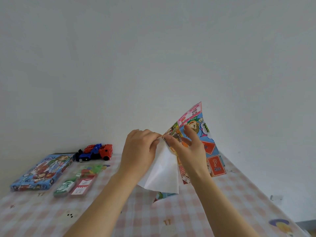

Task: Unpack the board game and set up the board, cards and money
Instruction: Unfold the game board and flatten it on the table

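Paper board, red "?" panel: "机会"

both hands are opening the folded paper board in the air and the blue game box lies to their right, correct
No: the head view shows the blue game box lying to their left, not right. The left hand and right hand do pinch the paper board in the air.
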A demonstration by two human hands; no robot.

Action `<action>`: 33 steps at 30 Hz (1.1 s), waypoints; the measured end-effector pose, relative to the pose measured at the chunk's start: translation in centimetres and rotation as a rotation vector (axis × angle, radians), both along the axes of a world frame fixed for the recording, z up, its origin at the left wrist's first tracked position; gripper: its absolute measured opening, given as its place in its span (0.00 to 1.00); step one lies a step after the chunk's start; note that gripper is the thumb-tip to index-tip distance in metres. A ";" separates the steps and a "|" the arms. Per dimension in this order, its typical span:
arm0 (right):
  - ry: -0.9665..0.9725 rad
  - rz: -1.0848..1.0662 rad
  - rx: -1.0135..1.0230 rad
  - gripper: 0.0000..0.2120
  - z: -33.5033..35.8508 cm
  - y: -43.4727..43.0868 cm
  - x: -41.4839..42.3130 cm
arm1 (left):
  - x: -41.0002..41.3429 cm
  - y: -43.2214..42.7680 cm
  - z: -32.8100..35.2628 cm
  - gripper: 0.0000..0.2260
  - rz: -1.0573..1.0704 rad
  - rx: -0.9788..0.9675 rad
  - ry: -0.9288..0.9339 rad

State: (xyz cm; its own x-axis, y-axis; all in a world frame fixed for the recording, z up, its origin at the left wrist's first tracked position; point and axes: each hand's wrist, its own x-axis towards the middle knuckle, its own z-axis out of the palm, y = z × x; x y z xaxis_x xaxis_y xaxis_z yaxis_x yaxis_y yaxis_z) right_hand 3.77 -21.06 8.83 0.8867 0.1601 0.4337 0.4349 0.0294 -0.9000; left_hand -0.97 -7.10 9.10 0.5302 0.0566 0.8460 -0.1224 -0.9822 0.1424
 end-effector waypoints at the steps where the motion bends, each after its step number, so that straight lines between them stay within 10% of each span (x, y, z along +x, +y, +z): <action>1: 0.000 -0.013 -0.006 0.39 0.0 0.1 0.1 | 0.0 0.1 0.0 0.07 -0.002 0.010 0.007; 14: -0.055 -0.107 -0.241 0.44 -0.7 1.2 1.2 | 0.5 0.1 -0.3 0.09 -0.046 0.063 0.055; 22: -0.128 -0.159 -0.273 0.31 -0.5 1.2 0.8 | 0.3 -0.2 -0.1 0.07 -0.062 0.078 0.023; 26: -0.111 -0.221 -0.264 0.07 -0.3 0.8 1.1 | 0.0 0.4 0.2 0.05 0.000 0.104 0.001; 33: -0.008 -0.172 0.003 0.14 0.7 -0.5 1.3 | -0.6 2.8 1.0 0.02 0.359 -0.082 0.051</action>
